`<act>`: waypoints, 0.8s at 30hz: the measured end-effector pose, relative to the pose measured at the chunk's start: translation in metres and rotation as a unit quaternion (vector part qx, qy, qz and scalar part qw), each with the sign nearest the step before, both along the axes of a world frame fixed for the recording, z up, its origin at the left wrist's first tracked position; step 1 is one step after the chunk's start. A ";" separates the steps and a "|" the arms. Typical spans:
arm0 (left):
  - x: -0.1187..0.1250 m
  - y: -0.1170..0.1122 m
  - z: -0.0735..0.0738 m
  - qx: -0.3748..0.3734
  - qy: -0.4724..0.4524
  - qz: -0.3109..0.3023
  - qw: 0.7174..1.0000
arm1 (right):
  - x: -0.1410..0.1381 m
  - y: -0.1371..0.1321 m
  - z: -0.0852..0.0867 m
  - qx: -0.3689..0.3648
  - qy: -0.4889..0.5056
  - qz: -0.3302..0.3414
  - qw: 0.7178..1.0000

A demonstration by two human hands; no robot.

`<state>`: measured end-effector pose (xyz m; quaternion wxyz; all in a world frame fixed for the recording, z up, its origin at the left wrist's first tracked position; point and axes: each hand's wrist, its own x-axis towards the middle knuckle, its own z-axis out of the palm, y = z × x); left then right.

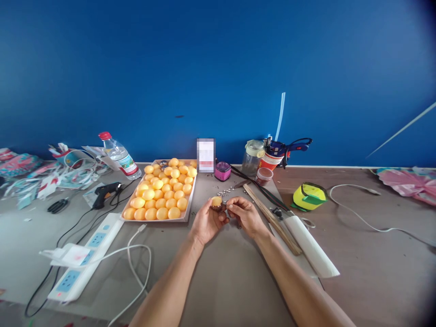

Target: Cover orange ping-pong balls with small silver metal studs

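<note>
My left hand (206, 223) is closed around a small rounded piece (216, 200), pale yellow on top with a dark, patterned lower part. Close beside it, my right hand (245, 215) has thumb and forefinger pinched together near the piece's right side. What sits in that pinch is too small to make out. Beyond the hands lie scattered tiny shiny bits (225, 190). To the left, a shallow box (188, 220) holds many glossy orange balls (161, 203) and a small metallic item near its back.
A white power strip (109, 229) with cables and a black glue gun (104, 195) lie left. A water bottle (122, 156) leans behind them. Wooden strips (272, 220), a white roll (311, 247) and a yellow-green tape measure (309, 197) lie right. A glass jar (252, 158) stands at the back.
</note>
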<state>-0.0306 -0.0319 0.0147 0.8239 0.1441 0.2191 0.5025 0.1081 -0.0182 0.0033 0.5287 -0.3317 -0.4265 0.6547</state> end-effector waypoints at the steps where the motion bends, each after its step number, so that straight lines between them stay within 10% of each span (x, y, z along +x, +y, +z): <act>1: 0.000 0.000 0.001 0.002 0.002 -0.001 1.000 | 0.000 0.000 0.000 -0.002 0.000 0.004 1.000; 24: 0.011 -0.001 -0.013 0.062 0.184 0.075 0.978 | -0.016 -0.004 0.002 0.003 -0.055 -0.014 0.998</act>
